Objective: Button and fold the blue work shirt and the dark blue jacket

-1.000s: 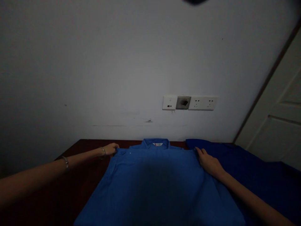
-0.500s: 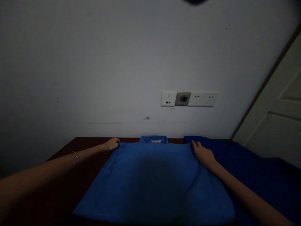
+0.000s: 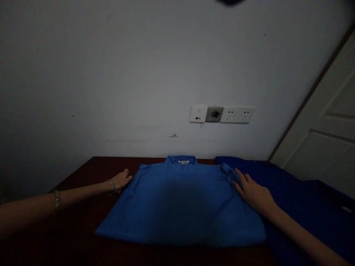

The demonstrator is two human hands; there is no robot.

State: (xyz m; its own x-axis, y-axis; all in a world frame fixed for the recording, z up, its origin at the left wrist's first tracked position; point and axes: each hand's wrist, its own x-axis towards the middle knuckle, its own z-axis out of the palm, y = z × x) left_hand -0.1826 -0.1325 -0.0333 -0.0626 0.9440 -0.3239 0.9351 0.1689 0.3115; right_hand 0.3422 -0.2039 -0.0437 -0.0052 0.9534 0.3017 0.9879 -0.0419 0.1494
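The light-blue shirt lies on the table at twelve o'clock. Your left hand, at ten, is at its edge, grip unclear; your right hand, at two, touches it, grip apart.

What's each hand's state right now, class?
Left hand: fingers curled beside the blue shirt; grip unclear.
Right hand: fingers at the shirt's edge; grip unclear.

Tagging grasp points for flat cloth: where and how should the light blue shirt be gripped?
Light blue shirt: I'd pinch its near-left corner, the left hand coming in low from the left. It lies flat, and that corner tapers out over bare dark red table; the right side meets dark blue cloth, likely easier to snag.
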